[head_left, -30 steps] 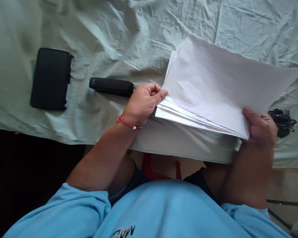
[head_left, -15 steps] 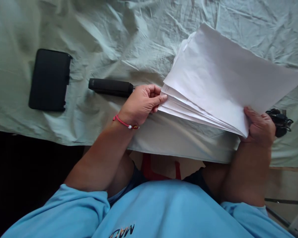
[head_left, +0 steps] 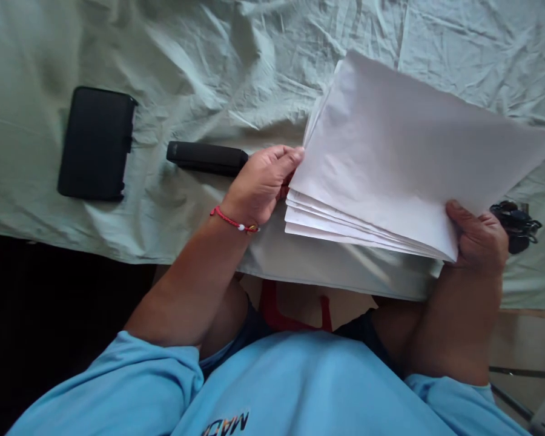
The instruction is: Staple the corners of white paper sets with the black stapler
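Note:
A stack of white paper sheets (head_left: 404,157) is held above the near edge of a table covered in pale green cloth (head_left: 218,66). My right hand (head_left: 479,236) grips the stack's near right corner. My left hand (head_left: 263,181), with a red bracelet on its wrist, pinches the sheets at their left edge, where the lower sheets fan apart. A black stapler (head_left: 206,158) lies on the cloth just left of my left hand.
A black rectangular case (head_left: 96,143) lies flat at the left of the cloth. A bunch of dark keys (head_left: 518,225) sits at the right, beside my right hand. The table's near edge runs just below the papers, above my lap.
The paper stack dipped and rose slightly between my hands. My left fingers moved up along its left edge, and the lower sheets now fan out more.

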{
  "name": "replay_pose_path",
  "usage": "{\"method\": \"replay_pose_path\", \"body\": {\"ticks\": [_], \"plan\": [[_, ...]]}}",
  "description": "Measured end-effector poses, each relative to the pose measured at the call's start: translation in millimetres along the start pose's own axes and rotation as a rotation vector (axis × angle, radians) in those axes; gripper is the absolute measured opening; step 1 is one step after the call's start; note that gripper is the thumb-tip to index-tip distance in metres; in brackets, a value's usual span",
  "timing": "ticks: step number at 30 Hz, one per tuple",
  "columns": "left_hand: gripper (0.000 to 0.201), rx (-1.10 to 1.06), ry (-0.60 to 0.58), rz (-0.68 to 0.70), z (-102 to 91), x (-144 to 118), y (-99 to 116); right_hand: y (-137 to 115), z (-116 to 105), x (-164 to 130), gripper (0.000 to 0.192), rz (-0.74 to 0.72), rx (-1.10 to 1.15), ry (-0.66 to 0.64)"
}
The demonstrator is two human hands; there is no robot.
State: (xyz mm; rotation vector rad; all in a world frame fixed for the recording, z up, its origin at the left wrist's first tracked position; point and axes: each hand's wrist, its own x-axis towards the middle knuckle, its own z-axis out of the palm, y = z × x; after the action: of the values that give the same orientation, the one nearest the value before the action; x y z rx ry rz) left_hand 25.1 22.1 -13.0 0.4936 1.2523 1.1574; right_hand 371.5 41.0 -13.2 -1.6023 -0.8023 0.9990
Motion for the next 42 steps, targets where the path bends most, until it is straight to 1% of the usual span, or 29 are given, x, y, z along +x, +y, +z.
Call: {"method": "replay_pose_path", "body": {"ticks": [1, 3, 7, 10, 15, 20, 22, 25, 26, 30, 33, 36, 38, 39, 40, 42], "plan": [[0.017, 0.007, 0.006, 0.02, 1.8, -1, 1, 0, 0, -1, 0.047, -0.002, -0.008, -0.01], [0.019, 0.027, 0.029, 0.071, 5.0, -1, 2, 0, -1, -2, 0.047, -0.009, -0.017, -0.019], [0.025, 0.066, 0.052, 0.138, 7.9, 0, 4, -1, -1, -4, 0.055, -0.005, -0.005, 0.022], [0.029, 0.061, 0.041, 0.132, 7.0, 2, 5, -1, 0, -5, 0.06, 0.016, 0.004, 0.039], [0.027, 0.073, -0.021, 0.098, 5.4, 3, 6, -1, -1, -7, 0.056, 0.025, 0.011, 0.045], [0.032, 0.087, -0.006, 0.107, 7.9, 1, 8, 0, -3, -9, 0.051, 0.024, 0.025, 0.023], [0.028, 0.078, -0.02, 0.129, 6.9, 1, 9, 1, -3, -9, 0.053, 0.02, 0.011, 0.016], [0.017, 0.066, -0.073, 0.164, 2.0, 3, 8, 2, -3, -7, 0.052, -0.018, 0.04, -0.019], [0.017, 0.066, -0.088, 0.191, 0.2, 3, 7, 3, -3, -5, 0.05, -0.038, 0.06, -0.034], [0.031, 0.018, -0.162, 0.359, -4.2, 7, 5, 3, 1, 3, 0.038, -0.155, 0.128, -0.067], [0.04, -0.045, -0.205, 0.482, -4.5, 10, 7, 0, 5, 3, 0.036, -0.226, 0.177, -0.073], [0.051, -0.052, -0.172, 0.623, -4.8, 13, 9, -4, 10, 1, 0.038, -0.239, 0.222, -0.086], [0.048, -0.029, -0.13, 0.695, -5.3, 15, 9, -5, 11, 0, 0.041, -0.259, 0.251, -0.069], [0.043, -0.029, -0.136, 0.738, -5.7, 17, 8, -5, 11, 1, 0.045, -0.273, 0.27, -0.063], [0.04, -0.076, -0.153, 0.832, -6.3, 19, 7, -4, 11, 1, 0.049, -0.285, 0.292, -0.064], [0.038, -0.115, -0.196, 0.925, -8.0, 25, 5, -3, 10, 2, 0.058, -0.305, 0.326, -0.073]]}}
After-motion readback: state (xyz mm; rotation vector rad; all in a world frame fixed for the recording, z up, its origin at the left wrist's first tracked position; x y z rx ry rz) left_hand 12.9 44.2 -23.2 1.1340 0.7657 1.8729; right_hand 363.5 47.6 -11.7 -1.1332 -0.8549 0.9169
